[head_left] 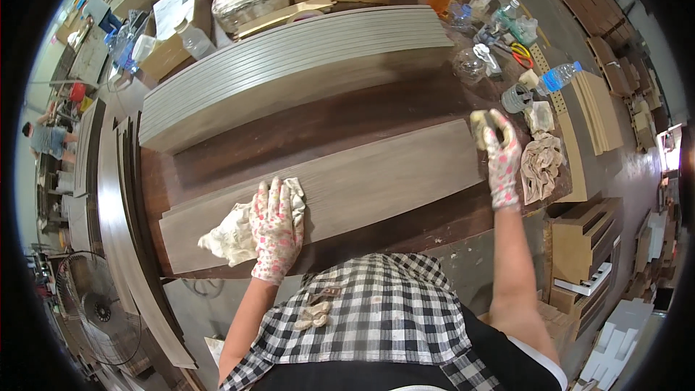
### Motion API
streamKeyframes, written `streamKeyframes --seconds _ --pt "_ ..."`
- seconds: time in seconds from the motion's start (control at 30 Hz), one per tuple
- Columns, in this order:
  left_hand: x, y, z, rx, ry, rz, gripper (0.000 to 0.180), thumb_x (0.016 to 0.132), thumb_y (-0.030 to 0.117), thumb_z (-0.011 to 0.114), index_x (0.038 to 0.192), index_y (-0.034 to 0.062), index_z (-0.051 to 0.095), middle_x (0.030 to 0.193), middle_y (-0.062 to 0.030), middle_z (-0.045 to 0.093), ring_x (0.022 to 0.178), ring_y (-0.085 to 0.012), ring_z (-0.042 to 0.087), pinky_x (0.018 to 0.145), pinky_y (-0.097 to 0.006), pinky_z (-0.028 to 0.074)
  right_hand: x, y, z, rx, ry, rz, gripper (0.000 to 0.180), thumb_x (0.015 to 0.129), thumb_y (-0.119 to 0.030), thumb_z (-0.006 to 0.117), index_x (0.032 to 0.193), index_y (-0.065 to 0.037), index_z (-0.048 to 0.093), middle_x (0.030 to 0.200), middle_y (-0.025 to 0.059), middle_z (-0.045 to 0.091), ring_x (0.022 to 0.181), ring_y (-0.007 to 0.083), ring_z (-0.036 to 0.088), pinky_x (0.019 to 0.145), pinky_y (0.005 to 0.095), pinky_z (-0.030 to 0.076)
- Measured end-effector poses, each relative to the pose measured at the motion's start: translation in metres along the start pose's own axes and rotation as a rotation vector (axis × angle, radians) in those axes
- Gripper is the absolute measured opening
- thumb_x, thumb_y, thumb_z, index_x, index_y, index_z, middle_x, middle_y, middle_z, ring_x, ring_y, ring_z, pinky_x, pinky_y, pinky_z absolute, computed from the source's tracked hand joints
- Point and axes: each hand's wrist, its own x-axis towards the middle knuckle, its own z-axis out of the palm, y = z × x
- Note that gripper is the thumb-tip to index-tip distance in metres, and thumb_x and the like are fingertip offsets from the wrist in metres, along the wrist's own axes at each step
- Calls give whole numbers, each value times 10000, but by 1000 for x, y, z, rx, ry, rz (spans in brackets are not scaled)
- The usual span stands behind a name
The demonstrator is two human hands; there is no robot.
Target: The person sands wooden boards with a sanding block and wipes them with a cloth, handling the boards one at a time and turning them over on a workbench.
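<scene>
The gloved left hand (276,228) lay flat, fingers spread, pressing a cream rag (235,230) onto a long grey-brown plank (362,185) that stretched away to its right across the dark desk (304,127). At the plank's far end, the gloved right hand (499,152) clenched a small pale pad (479,124). Beyond the hands lay a stack of planks (289,65).

Bright, even workshop light, soft shadows — sharp at centre, edges bent and ringed in black.
</scene>
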Motion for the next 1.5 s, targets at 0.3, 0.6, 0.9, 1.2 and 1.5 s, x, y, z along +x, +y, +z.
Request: streamKeyframes --seconds 0.3,0.6,0.9,1.2,1.5 --pt "153 178 74 -333 -35 596 536 782 278 558 1242 26 445 1328 -170 398 1260 -352 331 1038 -465 273 -86 18 -74 -95 249 121 399 869 -228 548 1186 12 521 1180 92 537 1098 182 482 967 324 362" --pt "122 155 77 -343 0 497 520 813 214 515 1275 1 406 1357 -181 359 1285 -370 285 1056 -477 229 -79 12 -52 -25 204 49 385 893 -156 505 1215 52 464 1201 131 511 1090 207 486 950 331 377" --pt "-18 -99 1 66 233 -205 452 828 212 510 1262 95 459 1303 -146 435 1227 -349 371 1026 -442 272 -74 -28 123 198 -387 -51 361 857 -58 522 1209 16 497 1189 87 530 1067 161 513 920 279 406" --pt "-204 -202 -65 -230 720 -715 185 839 84 501 974 76 628 863 -51 619 761 -182 573 712 -296 461 -161 -156 357 -102 -1123 -755 328 744 -178 642 1045 -55 599 1056 112 594 1014 270 545 898 359 430" --pt "-271 -143 9 -1039 580 -1094 253 804 171 593 1003 16 594 942 -98 630 884 -207 599 796 -313 461 -276 -188 457 -459 -1388 -1245 375 757 -269 634 1086 -100 570 1076 77 554 994 237 526 849 355 441"
